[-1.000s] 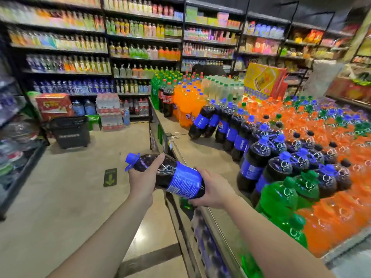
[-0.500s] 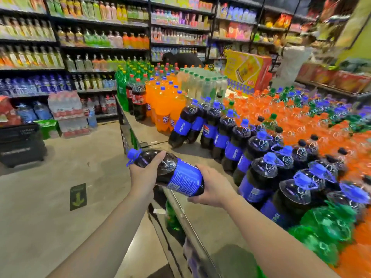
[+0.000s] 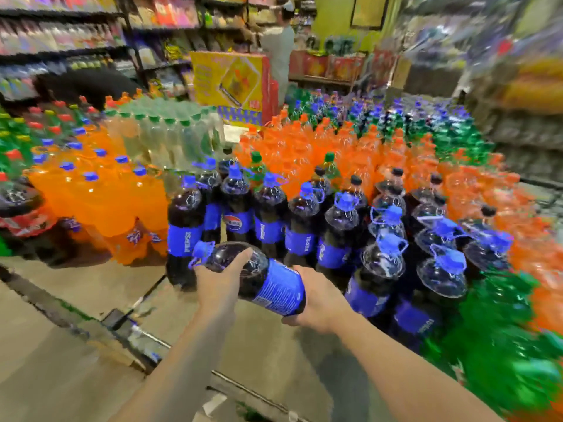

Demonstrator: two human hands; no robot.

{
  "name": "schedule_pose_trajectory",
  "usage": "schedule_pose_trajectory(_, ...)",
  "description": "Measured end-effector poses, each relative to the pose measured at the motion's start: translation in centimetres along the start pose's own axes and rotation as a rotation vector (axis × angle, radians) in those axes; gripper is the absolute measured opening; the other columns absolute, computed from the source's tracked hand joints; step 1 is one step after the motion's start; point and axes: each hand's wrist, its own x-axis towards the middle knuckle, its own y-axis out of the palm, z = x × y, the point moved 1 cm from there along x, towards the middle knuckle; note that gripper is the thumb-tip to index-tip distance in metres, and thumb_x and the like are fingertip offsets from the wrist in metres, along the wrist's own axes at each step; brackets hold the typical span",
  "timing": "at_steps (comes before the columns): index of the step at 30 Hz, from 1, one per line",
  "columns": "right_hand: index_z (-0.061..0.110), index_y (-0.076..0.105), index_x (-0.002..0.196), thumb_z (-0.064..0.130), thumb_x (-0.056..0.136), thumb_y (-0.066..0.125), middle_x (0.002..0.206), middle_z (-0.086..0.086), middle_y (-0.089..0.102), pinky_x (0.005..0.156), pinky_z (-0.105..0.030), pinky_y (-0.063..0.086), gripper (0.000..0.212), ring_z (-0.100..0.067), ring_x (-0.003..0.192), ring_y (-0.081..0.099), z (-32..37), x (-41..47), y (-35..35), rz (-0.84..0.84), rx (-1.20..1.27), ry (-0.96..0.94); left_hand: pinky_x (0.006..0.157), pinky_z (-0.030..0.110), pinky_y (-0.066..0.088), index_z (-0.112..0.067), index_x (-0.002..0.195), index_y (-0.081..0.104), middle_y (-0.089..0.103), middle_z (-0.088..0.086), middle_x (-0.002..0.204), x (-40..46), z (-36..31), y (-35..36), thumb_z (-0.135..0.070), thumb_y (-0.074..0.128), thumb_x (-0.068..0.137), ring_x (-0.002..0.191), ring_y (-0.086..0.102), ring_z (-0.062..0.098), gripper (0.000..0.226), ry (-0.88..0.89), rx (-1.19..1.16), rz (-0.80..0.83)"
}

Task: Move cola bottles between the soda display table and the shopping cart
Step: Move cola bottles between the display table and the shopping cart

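view swung; both hands [image 3: 219, 284] grip one bottle [image 3: 259, 278].

Single view, worn on your head, looking forward and steeply down across the soda display table [image 3: 289, 354] from its near edge. You stand close: your two forearms enter from the bottom of the frame, and your left hand [image 3: 221, 280] and right hand [image 3: 320, 303] sit just below centre, very near the lens, with the cola bottle [image 3: 262, 277] between them. The wide-angle lens bends the table's near-left corner and the store shelves [image 3: 61, 50] at the far left. The table's far edge lies behind the yellow carton [image 3: 228, 83] near the top centre. The periphery is blurred, most strongly at right. No second view shares this scene.
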Motion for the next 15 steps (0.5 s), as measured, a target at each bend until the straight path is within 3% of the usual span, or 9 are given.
schedule_pose_trajectory(2,0.037,0.044,0.135,0.063,0.05,0.088,0.124,0.013,0.056,0.098,-0.04,0.051,0.099,-0.015,0.112,0.058,-0.7,0.6,0.7,-0.024,0.006,0.116,0.094,0.041,0.061,-0.012,0.133,0.061,0.077,0.003,0.116,1.9,-0.4,1.5,-0.034,0.101,0.06,0.101,0.076,0.017,0.086,0.011,0.029,0.08)
schedule_pose_trajectory(4,0.037,0.044,0.131,0.063,0.05,0.088,0.12,0.012,0.055,0.095,-0.041,0.051,0.096,-0.017,0.11,0.057,-1.5,0.9,0.9,-0.063,0.008,0.192,0.095,0.042,0.062,-0.013,0.133,0.062,0.077,0.002,0.115,3.2,-0.6,3.3,-0.032,0.099,0.06,0.1,0.076,0.016,0.084,0.025,0.059,0.146)
schedule_pose_trajectory(10,0.033,0.033,0.15,0.062,0.053,0.091,0.143,0.012,0.048,0.109,-0.041,0.045,0.116,-0.014,0.132,0.047,-4.5,1.0,1.6,-0.148,0.081,0.4,0.087,0.034,0.055,-0.012,0.124,0.058,0.073,-0.003,0.107,4.0,0.2,8.4,-0.021,0.099,0.069,0.093,0.071,0.008,0.069,0.086,0.188,0.3)
schedule_pose_trajectory(13,0.034,0.033,0.149,0.054,0.06,0.09,0.143,0.011,0.045,0.106,-0.036,0.046,0.108,-0.014,0.129,0.048,-5.9,1.3,2.1,-0.173,0.165,0.459,0.084,0.027,0.05,-0.017,0.122,0.053,0.066,-0.012,0.103,3.6,0.7,10.5,-0.015,0.096,0.074,0.09,0.063,-0.004,0.064,0.15,0.221,0.355)
schedule_pose_trajectory(15,0.035,0.038,0.144,0.049,0.061,0.089,0.137,0.011,0.05,0.101,-0.035,0.048,0.098,-0.015,0.123,0.053,-6.2,1.6,2.4,-0.193,0.183,0.507,0.081,0.022,0.049,-0.019,0.122,0.055,0.067,-0.012,0.105,3.6,0.9,11.4,-0.017,0.096,0.073,0.094,0.065,-0.001,0.064,0.198,0.273,0.378)
